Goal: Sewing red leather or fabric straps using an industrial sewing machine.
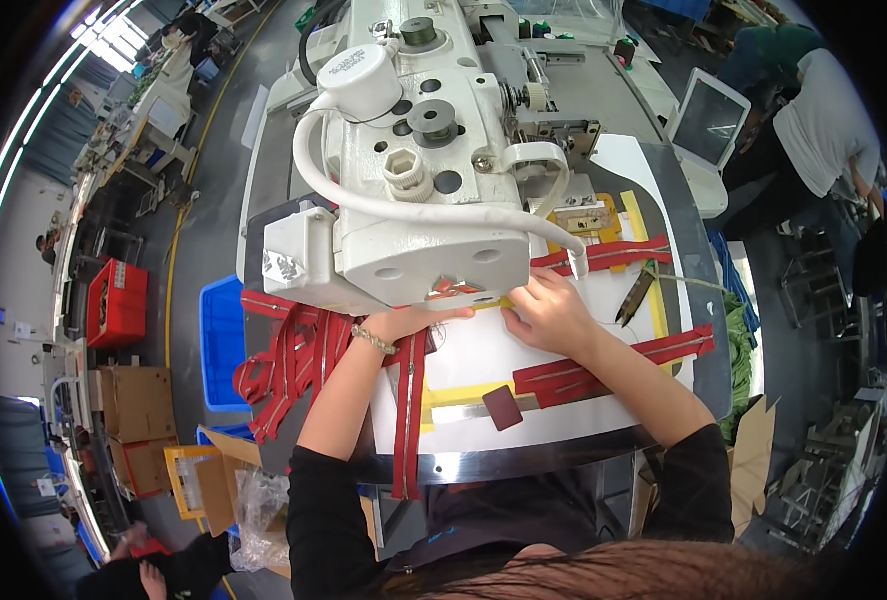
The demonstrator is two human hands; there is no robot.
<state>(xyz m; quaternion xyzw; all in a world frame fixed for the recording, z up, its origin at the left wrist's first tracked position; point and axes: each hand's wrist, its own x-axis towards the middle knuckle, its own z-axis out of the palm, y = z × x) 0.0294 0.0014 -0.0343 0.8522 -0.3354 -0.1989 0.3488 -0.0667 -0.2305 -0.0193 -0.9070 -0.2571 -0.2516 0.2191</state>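
A white sewing machine [429,255] overhangs a white work sheet [454,360] edged with yellow tape. My left hand [414,322] reaches under the machine head, a finger stretched flat toward the middle, the rest partly hidden. My right hand [549,310] is closed with bent fingers beside the head; what they hold is hidden. A red zipper [639,250] runs behind it, near dark thread snips [636,300]. Red zippers [284,365] are heaped left, one [410,430] hangs near my left wrist, others [604,370] lie under my right forearm. A maroon patch [502,408] lies between my arms.
Blue bin [222,340], red crate [119,305] and cardboard boxes [136,400] stand left beside an aisle. An open cardboard box [756,450] and green material [739,350] are right. A co-worker [814,120] bends at the right; another person [164,565] is at lower left.
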